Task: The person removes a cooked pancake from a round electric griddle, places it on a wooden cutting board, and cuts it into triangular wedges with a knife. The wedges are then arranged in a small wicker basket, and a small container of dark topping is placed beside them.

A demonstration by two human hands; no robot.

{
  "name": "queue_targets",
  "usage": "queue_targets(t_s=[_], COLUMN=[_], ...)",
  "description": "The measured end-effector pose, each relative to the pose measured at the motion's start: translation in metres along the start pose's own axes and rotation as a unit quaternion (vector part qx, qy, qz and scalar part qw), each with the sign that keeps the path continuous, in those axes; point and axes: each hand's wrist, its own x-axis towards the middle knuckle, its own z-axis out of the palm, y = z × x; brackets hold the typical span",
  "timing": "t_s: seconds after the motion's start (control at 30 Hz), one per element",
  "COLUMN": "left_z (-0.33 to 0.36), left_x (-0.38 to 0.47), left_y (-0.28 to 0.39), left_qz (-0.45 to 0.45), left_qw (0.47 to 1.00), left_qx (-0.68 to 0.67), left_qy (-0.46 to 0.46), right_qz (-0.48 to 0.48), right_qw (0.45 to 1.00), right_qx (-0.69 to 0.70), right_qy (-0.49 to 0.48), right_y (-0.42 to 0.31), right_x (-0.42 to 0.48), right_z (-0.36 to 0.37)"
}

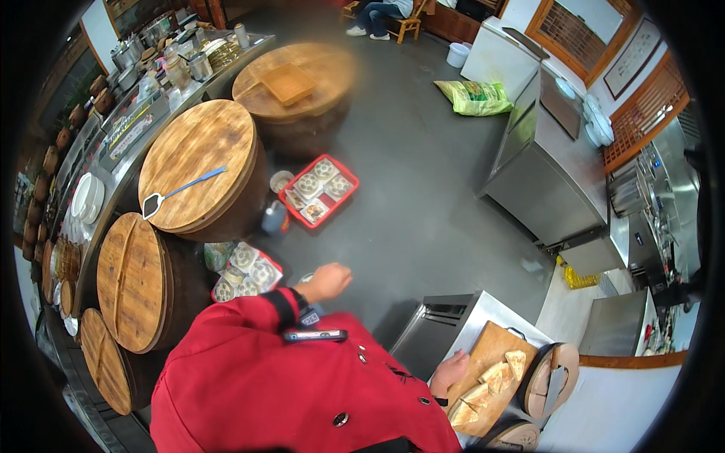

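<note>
Above the grey floor, in front of my red jacket (pixel 266 374), my left hand (pixel 331 282) is curled into a loose fist, with nothing visible in it. At the left edge of a wooden cutting board (pixel 498 348), my right hand (pixel 451 371) touches the wood; its fingers are partly hidden, so whether it grips cannot be told. Several wedges of browned flatbread (pixel 493 378) lie along the board. The board lies on a stainless steel worktable (pixel 464 328). Beside it, a cleaver (pixel 555 390) rests on a round wooden chopping block (pixel 535 390).
Large vats with wooden lids (pixel 198 164) line the left, one bearing a blue-handled fly swatter (pixel 187 191). Red plastic baskets (pixel 352 184) of packaged goods stand on the floor. A green sack (pixel 473 97) lies near a steel cabinet (pixel 544 187). A seated person (pixel 376 17) is far back.
</note>
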Motion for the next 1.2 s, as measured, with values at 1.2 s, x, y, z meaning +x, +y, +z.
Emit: queue_targets(t_s=[1.2], left_z=[-0.279], left_x=[0.068], left_y=[-0.332], left_qz=[-0.012], left_qw=[0.274], left_qx=[-0.874], left_qy=[0.4], right_qz=[-0.689], right_qw=[0.409], right_qx=[0.241], right_qy=[-0.548], right_y=[-0.779], right_x=[-0.044], right_z=[0.432])
